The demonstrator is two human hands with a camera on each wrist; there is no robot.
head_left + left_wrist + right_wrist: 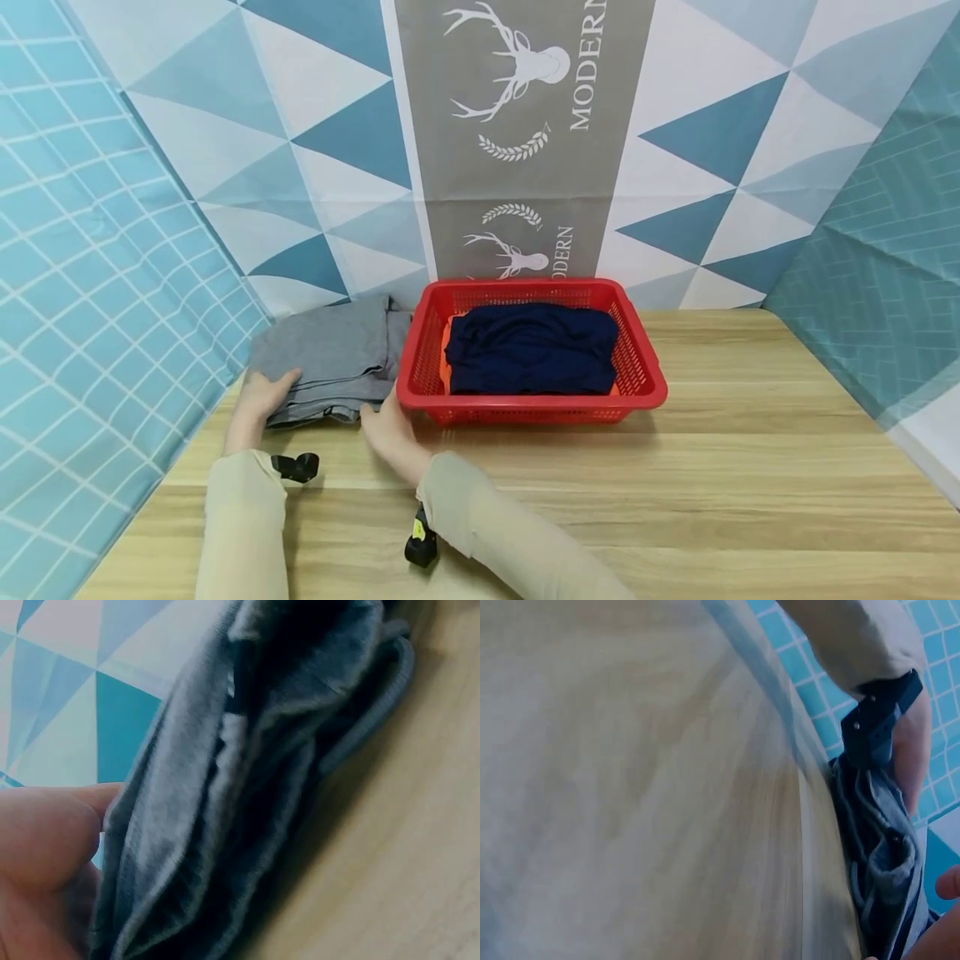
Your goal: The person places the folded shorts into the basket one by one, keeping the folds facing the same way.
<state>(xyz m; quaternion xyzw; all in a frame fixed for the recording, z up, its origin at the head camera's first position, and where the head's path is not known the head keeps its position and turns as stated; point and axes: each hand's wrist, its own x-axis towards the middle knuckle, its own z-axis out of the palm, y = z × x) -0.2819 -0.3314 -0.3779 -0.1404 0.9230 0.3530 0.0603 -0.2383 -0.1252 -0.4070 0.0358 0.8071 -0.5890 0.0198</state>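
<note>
A folded grey garment (322, 342) lies in a stack of layers at the left of the table, against the back wall. Its folded edges and a cord loop (405, 667) show in the left wrist view. My left hand (262, 396) grips the garment's front left corner, thumb on top of the layers. At the front right corner, my right hand (388, 429) holds the garment's edge, right beside the basket; part of its fingers is hidden. In the right wrist view, the thumb (949, 883) of that hand shows near the garment's layers (885, 862).
A red plastic basket (532, 402) stands just right of the grey garment. Inside it, a folded navy cloth (532, 350) lies over an orange one (447, 346). Patterned sheets (315, 125) cover the walls behind and beside the wooden table (720, 467).
</note>
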